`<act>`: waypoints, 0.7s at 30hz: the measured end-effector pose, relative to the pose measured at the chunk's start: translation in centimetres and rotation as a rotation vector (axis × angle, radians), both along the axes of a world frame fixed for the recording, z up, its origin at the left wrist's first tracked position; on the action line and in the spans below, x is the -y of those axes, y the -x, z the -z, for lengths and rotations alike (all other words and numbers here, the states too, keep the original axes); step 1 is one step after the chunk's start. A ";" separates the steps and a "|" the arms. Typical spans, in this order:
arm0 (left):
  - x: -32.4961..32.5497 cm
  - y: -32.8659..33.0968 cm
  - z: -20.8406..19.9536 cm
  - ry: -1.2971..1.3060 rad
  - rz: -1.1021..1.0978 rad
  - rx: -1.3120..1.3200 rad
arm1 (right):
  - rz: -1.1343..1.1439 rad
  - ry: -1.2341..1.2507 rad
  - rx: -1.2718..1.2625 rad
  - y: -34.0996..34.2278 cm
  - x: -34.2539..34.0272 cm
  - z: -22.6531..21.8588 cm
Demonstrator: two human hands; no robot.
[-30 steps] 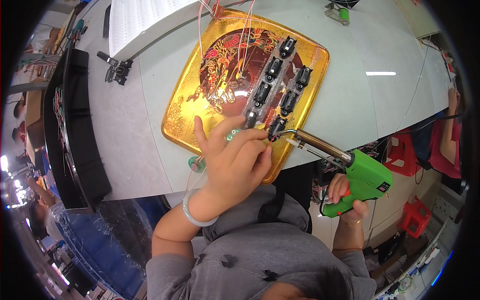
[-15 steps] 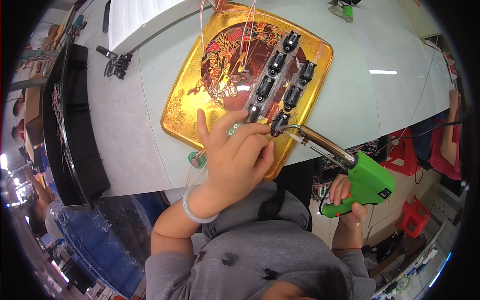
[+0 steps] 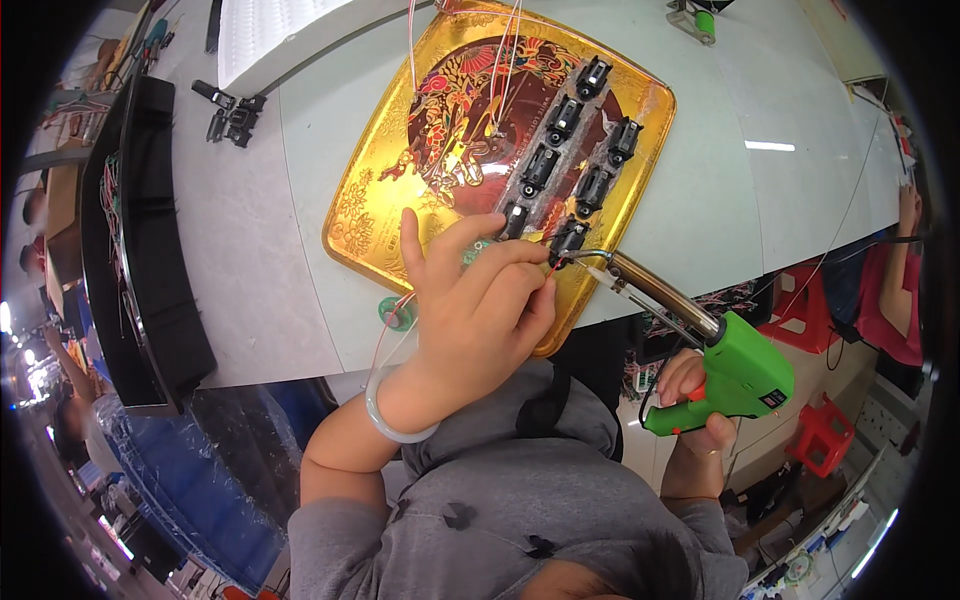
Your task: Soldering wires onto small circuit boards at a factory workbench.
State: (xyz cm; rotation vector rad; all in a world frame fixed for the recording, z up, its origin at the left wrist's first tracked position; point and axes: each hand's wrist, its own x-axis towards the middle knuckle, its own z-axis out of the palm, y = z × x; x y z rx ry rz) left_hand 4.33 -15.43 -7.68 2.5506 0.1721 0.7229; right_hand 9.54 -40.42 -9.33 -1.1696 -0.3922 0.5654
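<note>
My right hand (image 3: 698,400) is wrapped round the handle of a green soldering gun (image 3: 745,365), whose metal barrel points up and left. The bent tip reaches the nearest of several small black plastic parts (image 3: 568,240). At that same part, the thumb and forefinger of my left hand (image 3: 470,320) are pinched on a thin red wire (image 3: 556,267); the other fingers fan out. The parts stand in two rows on clear strips on a gold decorated tray (image 3: 365,225). Partly behind my left hand are small green circuit boards, one of them round (image 3: 396,313).
White foam (image 3: 290,40) lies at the far left of the table. Loose black parts (image 3: 232,118) sit below it, beside a long black casing (image 3: 160,250). Thin wires (image 3: 505,70) cross the tray's far side. A roller holder (image 3: 703,22) stands far right; red stools (image 3: 825,435) are on the floor.
The tray and table appear slightly shifted in the picture. The soldering gun and its tip have moved a little to the right, still at the nearest part. Both grips stay the same.
</note>
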 end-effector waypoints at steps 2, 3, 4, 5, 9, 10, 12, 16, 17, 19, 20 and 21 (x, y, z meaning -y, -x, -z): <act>0.0 0.0 0.0 0.002 0.000 -0.002 | 0.007 -0.008 -0.003 0.0 0.2 0.2; 0.0 0.0 -0.1 0.005 0.002 0.000 | 0.017 -0.017 -0.005 0.1 0.2 0.3; 0.0 0.0 -0.1 0.008 0.005 0.003 | 0.017 -0.016 -0.005 0.1 0.2 0.2; 0.0 0.0 -0.1 0.009 0.005 0.003 | 0.039 -0.030 -0.019 0.2 0.1 0.1; 0.0 -0.1 0.1 0.007 0.004 0.007 | 0.061 -0.027 -0.052 0.0 -0.1 0.2; -0.1 -0.1 0.0 0.006 0.007 0.005 | 0.061 -0.027 -0.050 -0.1 -0.2 0.1; -0.1 -0.1 0.0 0.007 0.005 0.009 | 0.077 -0.054 -0.066 -0.1 -0.5 -0.1; 0.0 -0.1 0.2 0.007 0.008 0.021 | 0.099 -0.132 -0.071 -0.6 -1.1 0.0; 0.0 -0.1 0.1 0.005 0.011 0.026 | 0.136 -0.174 -0.092 -0.8 -1.6 -0.1; 0.1 -0.2 0.0 0.002 0.005 0.018 | 0.178 -0.219 -0.104 -1.5 -2.5 -0.1; 0.1 -0.2 0.0 0.000 0.010 0.025 | 0.187 -0.306 -0.117 -1.9 -2.8 0.0; 0.1 -0.2 0.0 -0.001 0.007 0.021 | 0.193 -0.396 -0.132 -2.4 -3.2 0.2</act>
